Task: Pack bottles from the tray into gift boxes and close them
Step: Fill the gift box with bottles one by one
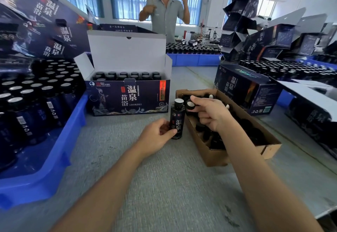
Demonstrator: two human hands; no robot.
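Note:
A dark bottle [177,117] with a silver foil top stands upright on the grey table, and my left hand [156,135] grips its lower part. Just right of the bottle's neck, my right hand [209,113] pinches a black cap [190,104] with a white inside. Below that hand lies a brown cardboard tray [215,156] full of black caps. Behind the bottle an open dark gift box [127,97] with a raised white lid holds two rows of capped bottles. At the left, a blue tray [45,168] carries several uncapped foil-topped bottles.
A closed gift box [246,87] lies at the right, with more boxes and bottle trays behind it. Stacked gift boxes [42,25] rise at the far left. A person in a grey shirt [165,15] stands beyond the table. Another blue tray [195,59] of bottles sits at the back.

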